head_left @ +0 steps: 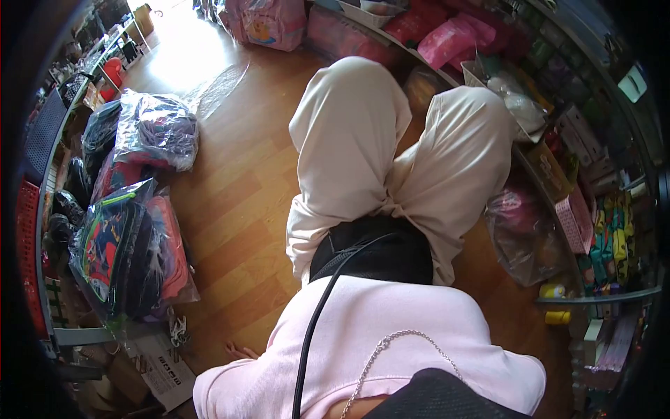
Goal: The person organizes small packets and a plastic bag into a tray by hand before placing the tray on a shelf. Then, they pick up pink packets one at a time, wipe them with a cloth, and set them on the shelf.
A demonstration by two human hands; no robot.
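My left hand (241,351) shows only as a few fingers past the pink sleeve, low on the left side of the view. The fingers are stretched out and apart, over the wooden floor (234,237), and nothing shows in them. Nearest to that hand is a cardboard box (164,370) with dark printing. Farther up on the left stands a dark school backpack (112,244) in clear plastic, with a coral-coloured bag (167,244) against it. My right hand is out of view, hidden beyond the right side of my body.
Wrapped bags (157,129) lie along the left shelf. A pink backpack (265,24) stands at the far end. On the right, a shelf holds a pink basket (574,222) and green and yellow packets (614,237). A plastic-wrapped bundle (527,234) sits beside my right leg. A black cord (314,314) crosses my front.
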